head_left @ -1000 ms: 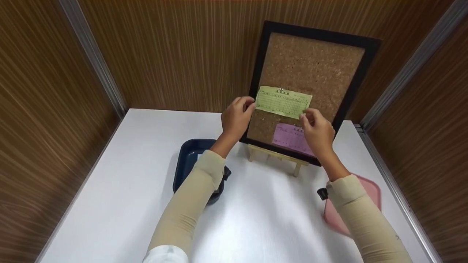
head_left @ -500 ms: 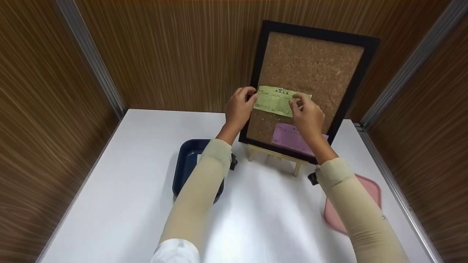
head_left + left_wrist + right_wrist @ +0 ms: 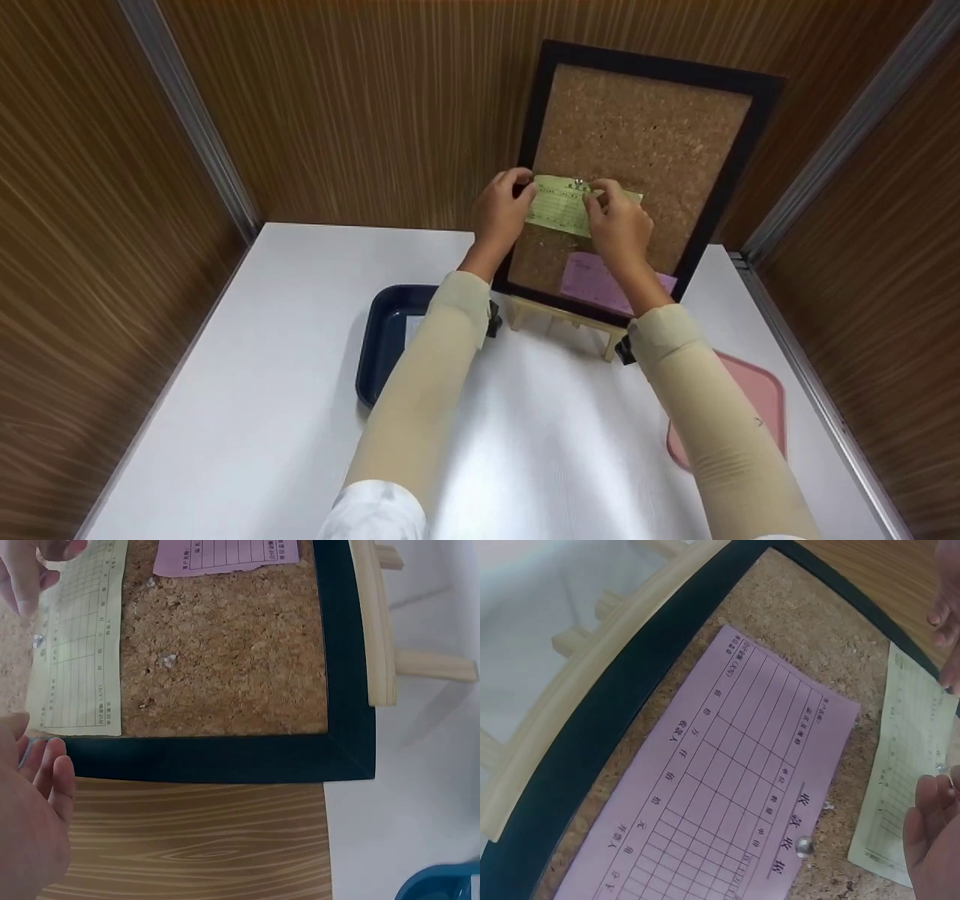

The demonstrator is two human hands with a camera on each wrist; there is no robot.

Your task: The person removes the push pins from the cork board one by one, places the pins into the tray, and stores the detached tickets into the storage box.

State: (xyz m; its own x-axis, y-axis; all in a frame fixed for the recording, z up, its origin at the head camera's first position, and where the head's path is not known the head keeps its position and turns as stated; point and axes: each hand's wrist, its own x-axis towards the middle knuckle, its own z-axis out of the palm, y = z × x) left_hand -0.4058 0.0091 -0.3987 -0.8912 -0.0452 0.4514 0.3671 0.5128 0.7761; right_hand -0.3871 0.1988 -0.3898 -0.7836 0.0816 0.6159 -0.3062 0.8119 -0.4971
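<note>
A yellow-green receipt slip point(image 3: 556, 208) is held by a clear push pin point(image 3: 578, 184) on a black-framed cork board point(image 3: 645, 112). My left hand point(image 3: 501, 214) is at the slip's left end, its fingers loosely bent over the frame; in the left wrist view thumb and fingers point(image 3: 62, 772) stand apart. Over the slip's right half is my right hand point(image 3: 622, 225), fingertips beside the pin; the right wrist view shows these fingers point(image 3: 928, 799) loosely curved. Below it, a purple receipt slip point(image 3: 705, 765) hangs from a round-headed pin point(image 3: 804, 846), partly hidden by my right wrist in the head view.
The board leans on a small wooden easel point(image 3: 555, 310) on the white table point(image 3: 300, 300). A dark blue tray point(image 3: 382, 337) with a white item inside stands left, partly behind my left sleeve. A pink tray point(image 3: 761, 382) lies right. Wood-grain walls surround the table.
My right hand has moved from the yellow-green slip's lower right corner up and left to beside the pin. My left hand has shifted slightly up along the frame's left side.
</note>
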